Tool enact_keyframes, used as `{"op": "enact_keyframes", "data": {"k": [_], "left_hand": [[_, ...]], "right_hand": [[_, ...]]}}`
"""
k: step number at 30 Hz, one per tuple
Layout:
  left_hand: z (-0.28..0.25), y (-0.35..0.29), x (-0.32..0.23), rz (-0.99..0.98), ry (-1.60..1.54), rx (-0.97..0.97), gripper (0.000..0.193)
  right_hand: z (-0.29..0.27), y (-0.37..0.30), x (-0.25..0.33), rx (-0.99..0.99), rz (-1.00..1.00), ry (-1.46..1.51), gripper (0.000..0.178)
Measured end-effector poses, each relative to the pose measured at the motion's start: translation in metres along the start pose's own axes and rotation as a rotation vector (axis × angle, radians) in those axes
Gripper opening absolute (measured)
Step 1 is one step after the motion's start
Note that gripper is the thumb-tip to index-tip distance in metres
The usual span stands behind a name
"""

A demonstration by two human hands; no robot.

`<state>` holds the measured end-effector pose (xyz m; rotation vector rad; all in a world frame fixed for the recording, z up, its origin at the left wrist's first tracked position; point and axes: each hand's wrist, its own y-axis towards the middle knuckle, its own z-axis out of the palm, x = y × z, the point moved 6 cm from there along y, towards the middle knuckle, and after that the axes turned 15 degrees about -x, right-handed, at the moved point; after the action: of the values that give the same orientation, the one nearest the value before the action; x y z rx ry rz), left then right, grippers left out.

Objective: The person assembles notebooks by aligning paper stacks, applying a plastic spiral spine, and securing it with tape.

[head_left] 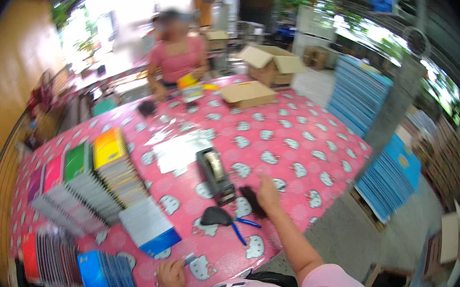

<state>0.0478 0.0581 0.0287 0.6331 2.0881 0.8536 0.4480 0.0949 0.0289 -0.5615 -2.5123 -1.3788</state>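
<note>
My right hand point(268, 194) reaches over the pink patterned tablecloth, next to a dark, bristly object point(252, 201). Blur hides its fingers, and I cannot tell whether it touches that object. Near the front edge, my left hand point(171, 277) lies low on the cloth with fingers apart, seemingly holding nothing. Between and beyond the hands are blue-handled pliers point(239, 229), a black rounded item point(217, 216) and a black tape dispenser point(215, 175). Just left of them, a blue-and-white notebook stack point(149, 227) lies close to my left hand.
Spiral notebooks point(83, 176) stand in rows at left, with red point(52, 259) and blue point(107, 273) ones nearer. Clear plastic point(176, 152) lies mid-table. Across, a person point(177, 59) handles a yellow item point(190, 87) beside cardboard boxes point(271, 66). Blue stacks point(358, 95) and a post point(396, 105) stand right.
</note>
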Motion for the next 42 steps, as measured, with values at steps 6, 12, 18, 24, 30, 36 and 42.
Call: {"op": "enact_keyframes", "data": {"k": [6,12,18,24,30,36,42], "left_hand": [[0.016,0.003,-0.006,-0.115,-0.022,0.265,0.018],[0.009,0.010,-0.016,0.051,0.035,0.136,0.019],[0.011,0.003,-0.006,-0.029,0.038,0.214,0.020],[0.000,0.007,-0.008,-0.079,0.007,0.165,0.024],[0.000,0.005,-0.007,-0.109,0.098,0.125,0.011],[0.003,0.001,-0.001,-0.132,0.058,0.181,0.012],[0.001,0.005,-0.006,-0.125,0.059,0.160,0.015]], "right_hand": [[0.000,-0.016,0.078,0.469,0.250,0.420,0.020],[-0.017,-0.101,0.199,0.933,-0.240,0.775,0.018],[-0.008,-0.131,0.217,0.979,-0.328,0.665,0.020],[-0.007,-0.141,0.223,0.861,-0.338,0.790,0.018],[-0.020,-0.133,0.229,1.019,-0.262,0.723,0.016],[-0.027,-0.120,0.225,0.969,-0.208,0.795,0.019],[-0.013,-0.136,0.221,0.963,-0.259,0.768,0.016]]}}
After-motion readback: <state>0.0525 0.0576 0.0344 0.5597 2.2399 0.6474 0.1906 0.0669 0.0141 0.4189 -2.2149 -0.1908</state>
